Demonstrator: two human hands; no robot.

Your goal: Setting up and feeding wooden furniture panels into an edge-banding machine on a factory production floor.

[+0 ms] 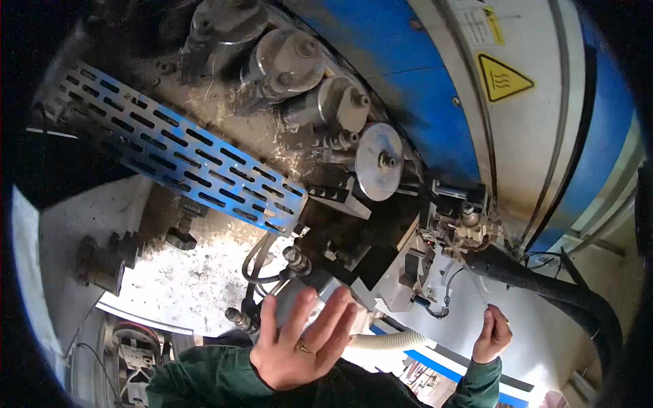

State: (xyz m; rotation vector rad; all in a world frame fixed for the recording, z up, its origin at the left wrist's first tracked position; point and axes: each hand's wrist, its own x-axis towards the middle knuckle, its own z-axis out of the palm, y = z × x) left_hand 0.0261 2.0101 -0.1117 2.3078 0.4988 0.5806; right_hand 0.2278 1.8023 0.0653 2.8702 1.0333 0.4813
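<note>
My left hand lies flat with fingers spread on a grey block at the lower part of an open machine, next to black hoses. My right hand pinches a thin, clear strand or tube that rises toward a small cluster of fittings and wires in the machine. Both arms wear dark green sleeves. A round grey metal disc sits above the middle of the mechanism.
A blue slotted metal plate runs diagonally at the left. Grey cylinders stand at the top, dusted with sawdust. A blue and white hood with a yellow warning triangle fills the right. Thick black hoses and a ribbed white hose cross below.
</note>
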